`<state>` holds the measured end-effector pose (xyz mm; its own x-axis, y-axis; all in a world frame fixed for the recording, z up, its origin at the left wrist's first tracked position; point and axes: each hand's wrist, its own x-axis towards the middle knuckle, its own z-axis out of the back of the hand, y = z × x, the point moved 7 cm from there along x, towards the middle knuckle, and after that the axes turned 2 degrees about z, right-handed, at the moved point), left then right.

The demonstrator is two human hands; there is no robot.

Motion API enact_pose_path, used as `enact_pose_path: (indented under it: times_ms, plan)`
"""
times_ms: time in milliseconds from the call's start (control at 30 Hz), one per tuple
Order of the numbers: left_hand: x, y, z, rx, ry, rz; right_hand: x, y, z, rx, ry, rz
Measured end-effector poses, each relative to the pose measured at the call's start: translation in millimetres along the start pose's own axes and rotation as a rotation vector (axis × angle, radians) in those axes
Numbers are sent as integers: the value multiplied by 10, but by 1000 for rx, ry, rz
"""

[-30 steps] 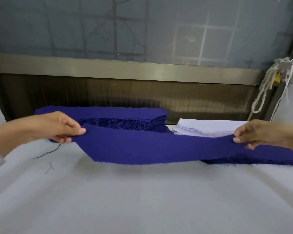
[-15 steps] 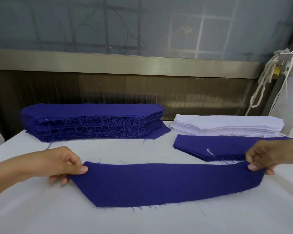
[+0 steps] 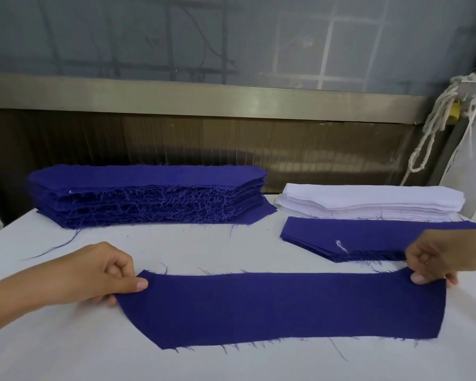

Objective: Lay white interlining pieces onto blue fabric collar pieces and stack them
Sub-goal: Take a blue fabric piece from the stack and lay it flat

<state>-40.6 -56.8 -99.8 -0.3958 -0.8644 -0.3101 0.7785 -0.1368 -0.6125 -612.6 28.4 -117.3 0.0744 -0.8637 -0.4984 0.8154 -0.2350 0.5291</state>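
Blue collar piece (image 3: 280, 306), held aloft a second earlier, lay spread on the table (image 3: 231, 364), left hand (image 3: 102, 273) and right hand (image 3: 437, 259) pinching its ends, awaiting white interlining (image 3: 368, 200).

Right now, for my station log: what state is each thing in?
blue collar piece: spread out, no interlining on it
left hand: pinches its left end
right hand: pinches its right end
tall blue stack: piled, edges frayed
white interlining stack: piled, untouched
low blue stack: flat, white thread on top
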Motion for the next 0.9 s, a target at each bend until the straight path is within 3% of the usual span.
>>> enact_pose_path:
  times_ms: [400,500,700,900]
  plan:
    - [-10,61,177,188,-165,33,-248,122,9,-32,-43,-83]
    - [-51,11,264,286,-298,29,-297,206,-5,-72,-49,-96]
    - [-283,-547,207,500,-774,-281,-383,293,59,-159,-139,-145]
    - [-172,-1278,-67,551,-748,-504,-433,527,375,111,-379,34]
